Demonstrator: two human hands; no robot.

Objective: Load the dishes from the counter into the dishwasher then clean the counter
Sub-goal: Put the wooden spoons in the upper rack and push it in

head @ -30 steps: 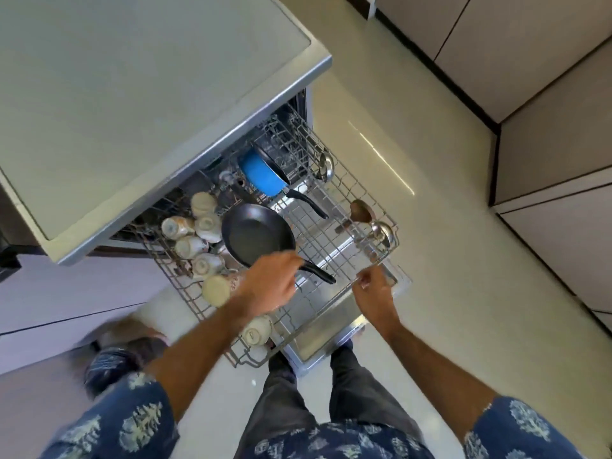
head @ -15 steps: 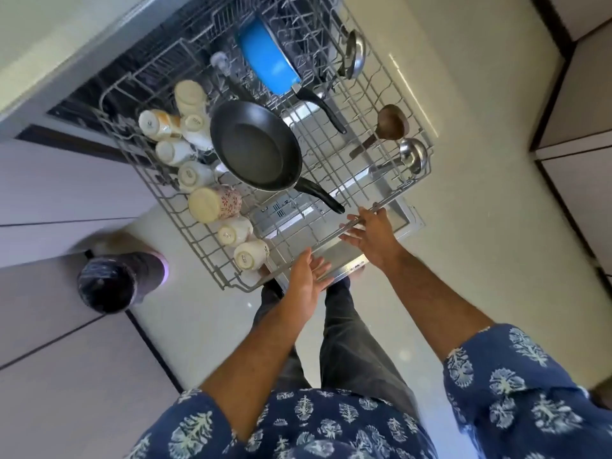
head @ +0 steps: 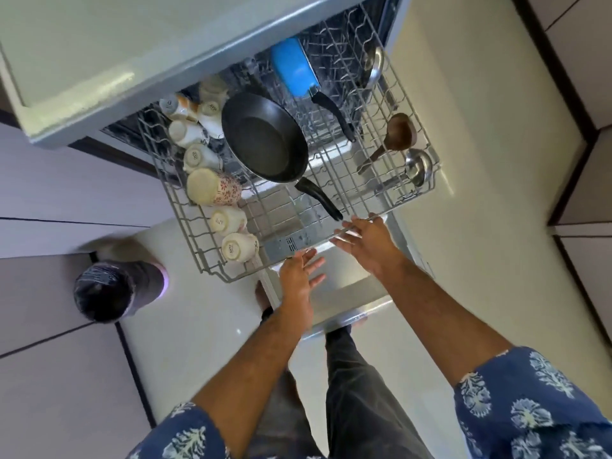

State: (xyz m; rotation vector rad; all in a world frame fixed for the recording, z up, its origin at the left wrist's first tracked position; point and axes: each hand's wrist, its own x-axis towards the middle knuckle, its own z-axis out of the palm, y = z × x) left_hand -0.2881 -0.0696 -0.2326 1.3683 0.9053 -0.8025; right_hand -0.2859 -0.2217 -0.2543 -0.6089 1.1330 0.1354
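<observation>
The grey wire dishwasher rack (head: 212, 260) is pulled out over the open dishwasher door (head: 347, 286). In it lie a black frying pan (head: 265, 140), a blue pan (head: 293, 71), several upturned cups (head: 212, 187) along the left side, a wooden ladle (head: 399, 130) and a steel ladle (head: 419, 167). My right hand (head: 367, 241) touches the rack's front rail with straight fingers. My left hand (head: 299, 276) hovers with spread fingers just below the front rail, holding nothing.
The pale counter (head: 109, 51) overhangs the dishwasher at the upper left. A dark lined bin (head: 109, 293) stands on the floor to the left. Cabinet fronts (head: 592, 180) run along the right. My legs stand below the door.
My left hand left the frying pan's handle and dropped to the rack's front edge. My right hand's fingers straightened on the front rail. The view swung down, then back up.
</observation>
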